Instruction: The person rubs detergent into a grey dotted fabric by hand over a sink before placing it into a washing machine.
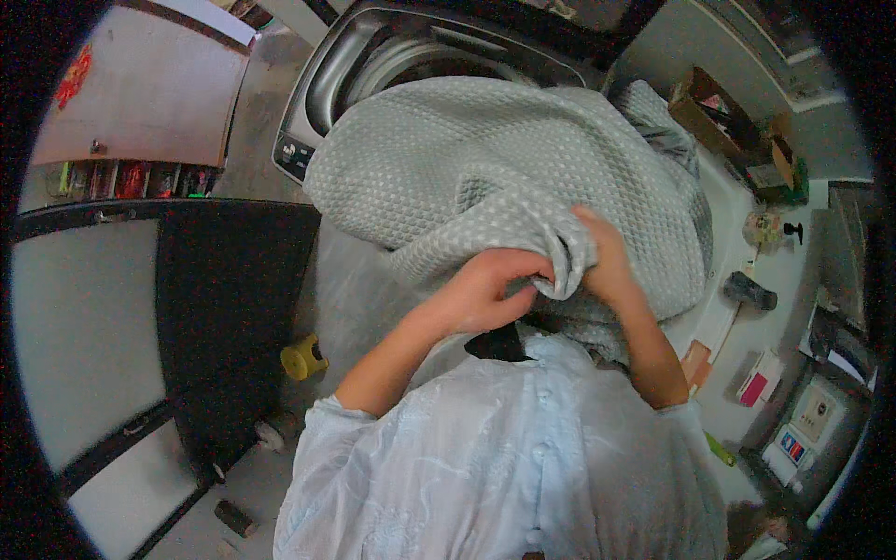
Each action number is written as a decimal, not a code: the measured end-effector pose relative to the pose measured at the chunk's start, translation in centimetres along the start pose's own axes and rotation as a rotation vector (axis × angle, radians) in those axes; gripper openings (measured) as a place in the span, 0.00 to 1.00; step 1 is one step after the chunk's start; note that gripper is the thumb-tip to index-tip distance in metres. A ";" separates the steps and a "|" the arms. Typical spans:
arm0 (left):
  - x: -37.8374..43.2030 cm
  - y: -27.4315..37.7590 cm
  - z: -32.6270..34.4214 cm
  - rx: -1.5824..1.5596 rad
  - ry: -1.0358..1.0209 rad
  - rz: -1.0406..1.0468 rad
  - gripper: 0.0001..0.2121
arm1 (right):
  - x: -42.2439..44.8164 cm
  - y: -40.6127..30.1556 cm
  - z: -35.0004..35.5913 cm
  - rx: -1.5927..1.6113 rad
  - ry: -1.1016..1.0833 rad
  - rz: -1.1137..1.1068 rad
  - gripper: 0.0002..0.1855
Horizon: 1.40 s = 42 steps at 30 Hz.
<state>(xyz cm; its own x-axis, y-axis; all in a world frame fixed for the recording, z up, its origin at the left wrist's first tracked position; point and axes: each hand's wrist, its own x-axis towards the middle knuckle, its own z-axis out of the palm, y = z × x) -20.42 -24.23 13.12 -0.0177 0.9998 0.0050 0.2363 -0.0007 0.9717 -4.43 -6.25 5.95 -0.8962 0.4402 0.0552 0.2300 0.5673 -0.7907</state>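
Note:
A large grey quilted cloth with pale dots (434,140), perhaps a bedspread, lies bunched in front of me. It covers the near part of a top-loading washing machine (329,84), whose metal drum opening shows behind it. My left hand (493,290) pinches a gathered fold of the cloth between thumb and fingers. From the other side, my right hand (605,255) grips the same fold, close to the left. Part of the cloth spreads to the right over the edge of a white basin or counter (721,192).
Left stands a black and white cabinet (238,280), with a yellow stool (302,358) on the floor beside it. Along the right-hand ledge are a cardboard box (710,115), a pump bottle (764,228), a dark cloth-like item (750,291) and a white and pink box (759,379).

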 end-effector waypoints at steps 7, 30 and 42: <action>-11.4 -10.0 -4.9 -0.145 0.987 -0.644 0.21 | -3.3 4.8 -7.5 0.419 0.369 0.218 0.08; -16.2 -6.2 -11.4 -0.576 1.381 -0.029 0.21 | -0.7 -0.8 -10.8 0.015 -0.562 0.103 0.31; 9.6 10.0 -0.8 0.335 0.039 0.170 0.14 | 4.6 -8.7 0.5 1.160 -0.104 0.471 0.33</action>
<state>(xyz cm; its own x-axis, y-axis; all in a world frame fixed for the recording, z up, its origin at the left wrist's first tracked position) -19.06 -14.66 23.05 0.0140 0.9846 0.1742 0.5438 -0.1537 0.8250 -10.79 -9.52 12.74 -0.8558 0.3462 -0.3844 0.1143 -0.5982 -0.7931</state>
